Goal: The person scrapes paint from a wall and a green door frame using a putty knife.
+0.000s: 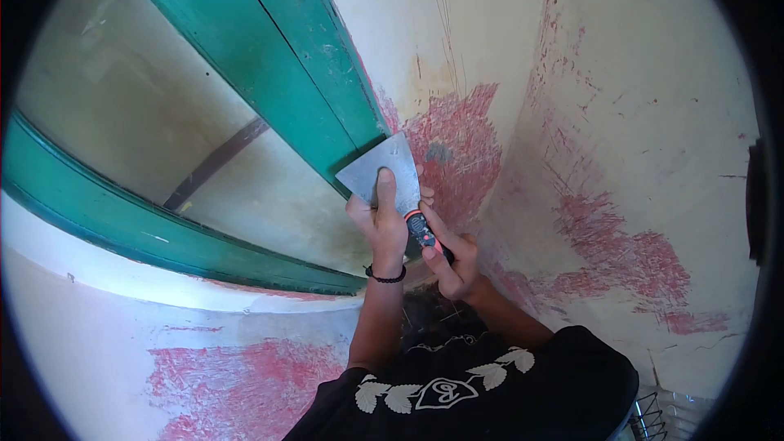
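Note:
A wide putty knife [398, 157] with a grey metal blade and a black and orange handle is held in front of me, blade upward. My right hand [457, 260] is closed round its handle, the thumb lying along it. My left hand [386, 224], with a dark beaded bracelet at the wrist, grips the blade with the thumb flat on its face; some fingers are hidden behind the metal. The blade overlaps the edge of the green frame [310, 73] and a red scraped patch [457, 143] of wall.
Pale walls meet in a corner at the right, with another red scraped patch [625, 257] there. Below the green sill [204, 249] is more scraped red wall [237, 384]. A pane with a dark bar [214, 165] sits inside the frame. A wire rack [649, 418] shows at lower right.

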The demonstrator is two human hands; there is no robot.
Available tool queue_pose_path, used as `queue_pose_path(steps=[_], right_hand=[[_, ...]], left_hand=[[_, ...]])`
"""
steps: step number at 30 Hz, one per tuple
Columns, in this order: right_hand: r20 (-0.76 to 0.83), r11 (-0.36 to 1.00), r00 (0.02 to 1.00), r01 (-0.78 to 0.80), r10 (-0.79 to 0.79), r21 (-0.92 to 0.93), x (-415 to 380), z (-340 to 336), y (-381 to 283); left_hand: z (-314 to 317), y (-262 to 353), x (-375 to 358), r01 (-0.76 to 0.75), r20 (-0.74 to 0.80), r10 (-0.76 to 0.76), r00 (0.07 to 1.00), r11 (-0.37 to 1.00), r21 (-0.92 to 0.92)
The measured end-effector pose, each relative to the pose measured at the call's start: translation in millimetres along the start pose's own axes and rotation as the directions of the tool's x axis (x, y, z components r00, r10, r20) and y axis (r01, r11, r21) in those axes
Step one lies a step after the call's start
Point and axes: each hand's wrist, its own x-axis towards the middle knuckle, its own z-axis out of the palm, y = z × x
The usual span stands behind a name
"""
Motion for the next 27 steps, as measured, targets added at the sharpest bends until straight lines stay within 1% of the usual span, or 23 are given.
queue_pose_path(steps=[2,4,5,6,7,9,10,12,13,15,16,18,20,22,24,25,27], right_hand=[[-0.037,0.995,0.995,0.088,-0.09,-0.048,12,-3,1],[-0.016,0.995,0.999,-0.043,0.044,0.09,19,-7,-6],[-0.007,0.993,0.998,-0.056,0.057,0.107,19,-9,-7],[0.001,0.99,0.998,-0.07,0.07,0.124,20,-10,-9],[0.004,0.995,1.0,-0.032,0.031,0.09,15,-10,-10],[0.019,0.996,0.999,-0.041,0.04,0.08,7,-10,-11],[0.033,0.991,0.996,-0.087,0.084,0.104,5,-10,-10],[0.033,0.98,0.991,-0.132,0.129,0.146,4,-7,-12],[0.02,0.98,0.992,-0.123,0.121,0.157,9,-7,-16],[-0.025,0.992,0.999,-0.033,0.036,0.119,10,-6,-14],[-0.056,0.996,0.997,0.052,-0.048,0.072,8,-2,-6],[-0.056,0.995,0.995,0.082,-0.078,0.058,7,-1,0],[0.007,0.992,0.999,-0.037,0.036,0.122,6,-7,-6],[0.079,0.957,0.971,-0.237,0.226,0.169,10,-12,-18],[0.096,0.951,0.964,-0.259,0.246,0.169,10,-17,-19],[0.071,0.971,0.983,-0.181,0.171,0.156,6,-16,-16],[0.059,0.984,0.993,-0.107,0.1,0.142,5,-16,-10]], left_hand=[[4,-1,6,0.02,-0.023,-0.02,1.0,1.0,-0.001],[11,2,13,-0.012,-0.011,0.012,1.0,1.0,0.024],[15,6,16,-0.032,-0.002,0.032,0.999,0.999,0.035],[21,17,11,0.021,-0.009,-0.02,1.0,1.0,0.021],[22,16,5,0.009,-0.045,-0.008,0.999,1.0,0.02],[17,9,-5,-0.01,-0.108,0.013,0.994,1.0,0.03],[15,6,-3,-0.034,-0.097,0.037,0.995,0.999,0.028],[12,6,5,-0.033,-0.038,0.034,0.999,0.999,0.043],[12,8,7,-0.029,-0.015,0.03,0.999,0.998,0.047],[17,16,1,0.001,-0.05,0.003,0.999,0.998,0.065],[20,18,0,0.009,-0.067,-0.005,0.998,0.998,0.07],[17,8,-2,-0.015,-0.083,0.02,0.996,0.999,0.052],[14,4,3,-0.017,-0.078,0.022,0.997,0.998,0.061],[19,11,8,0.021,-0.059,-0.016,0.998,0.996,0.091],[24,12,1,0.01,-0.074,-0.005,0.997,0.998,0.066],[25,11,0,-0.004,-0.076,0.008,0.997,0.999,0.053],[21,4,-4,-0.023,-0.107,0.029,0.994,0.998,0.056]])
